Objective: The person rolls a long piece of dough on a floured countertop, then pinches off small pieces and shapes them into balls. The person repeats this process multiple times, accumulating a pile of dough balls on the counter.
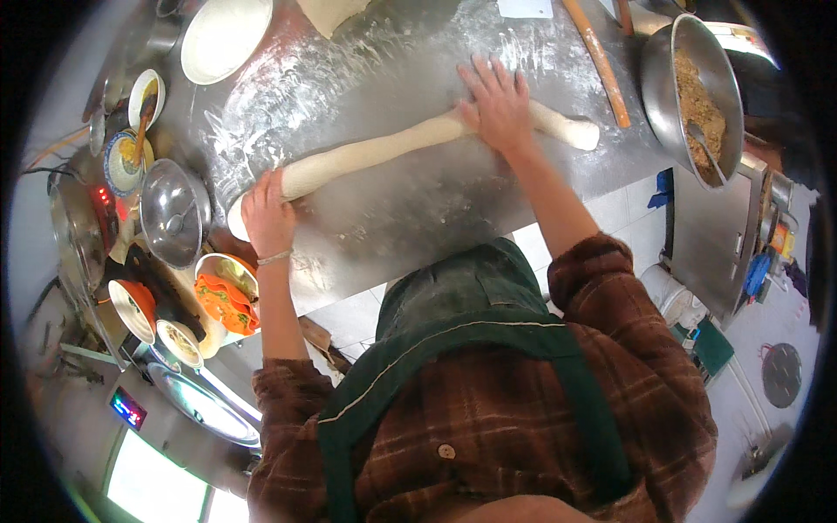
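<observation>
A long rope of pale dough (373, 153) lies slantwise across a floured metal worktop (405, 216). Near its left end, my left hand (268, 212) rests over the dough with the fingers close together; a thin band circles that wrist. Toward its right end, my right hand (498, 108) presses flat on it, fingers spread. The rounded right tip of the dough shows beyond that hand, and the left tip shows beside my left fingers. White flour is smeared over the worktop above the dough. The palms and the dough beneath them are hidden.
A wooden rolling pin (598, 65) lies at the upper right, beside a steel bowl (660, 98) of brown crumbly filling with a spoon. A white bowl (225, 39) stands at the upper left. Along the left are a clear bowl (173, 212), an orange bowl (225, 304) and several small bowls.
</observation>
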Demonstrator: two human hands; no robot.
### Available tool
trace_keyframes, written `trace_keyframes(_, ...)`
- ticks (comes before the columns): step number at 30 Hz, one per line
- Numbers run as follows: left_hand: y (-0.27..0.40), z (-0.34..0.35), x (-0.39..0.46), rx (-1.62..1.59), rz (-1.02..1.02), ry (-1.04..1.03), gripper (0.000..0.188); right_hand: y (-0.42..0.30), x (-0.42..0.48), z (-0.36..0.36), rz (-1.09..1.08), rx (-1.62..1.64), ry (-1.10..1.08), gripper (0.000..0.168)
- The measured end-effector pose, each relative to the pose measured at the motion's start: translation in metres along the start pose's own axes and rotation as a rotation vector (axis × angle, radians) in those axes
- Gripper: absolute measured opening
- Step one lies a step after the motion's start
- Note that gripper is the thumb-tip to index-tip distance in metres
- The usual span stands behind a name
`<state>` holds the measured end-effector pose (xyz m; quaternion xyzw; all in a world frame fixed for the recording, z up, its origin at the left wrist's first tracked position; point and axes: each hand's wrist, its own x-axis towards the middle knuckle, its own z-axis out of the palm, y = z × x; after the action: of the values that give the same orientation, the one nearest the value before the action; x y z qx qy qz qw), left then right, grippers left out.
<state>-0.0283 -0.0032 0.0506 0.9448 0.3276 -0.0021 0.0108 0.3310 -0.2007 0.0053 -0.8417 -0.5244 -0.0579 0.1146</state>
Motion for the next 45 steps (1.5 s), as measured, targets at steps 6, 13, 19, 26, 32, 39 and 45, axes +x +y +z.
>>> trace_keyframes(6,0.057,-0.021,0.054,-0.344,-0.052,0.143,0.05,0.02,0.064,0.024,0.042,-0.043,0.091,0.044)
trace_keyframes(13,0.198,0.026,0.128,-0.339,0.174,0.247,0.045,0.002,-0.028,0.0,-0.125,0.107,-0.019,0.044)
trace_keyframes(19,0.247,0.035,0.038,-0.374,0.195,0.106,0.055,-0.007,-0.106,-0.056,-0.129,0.195,-0.162,0.055)
trace_keyframes(26,0.247,0.035,0.131,-0.097,0.082,0.114,0.052,0.061,-0.076,-0.046,0.087,0.141,-0.016,0.054)
trace_keyframes(32,0.239,0.041,0.217,0.009,0.025,0.23,0.047,0.118,0.004,-0.024,0.045,0.022,-0.015,0.048)
trace_keyframes(39,0.304,0.043,0.155,-0.26,0.18,0.125,0.049,0.137,-0.018,-0.024,-0.115,0.028,-0.086,0.042)
trace_keyframes(45,0.309,0.026,0.055,-0.338,0.267,0.04,0.058,0.123,-0.113,-0.061,-0.085,0.031,-0.105,0.047)
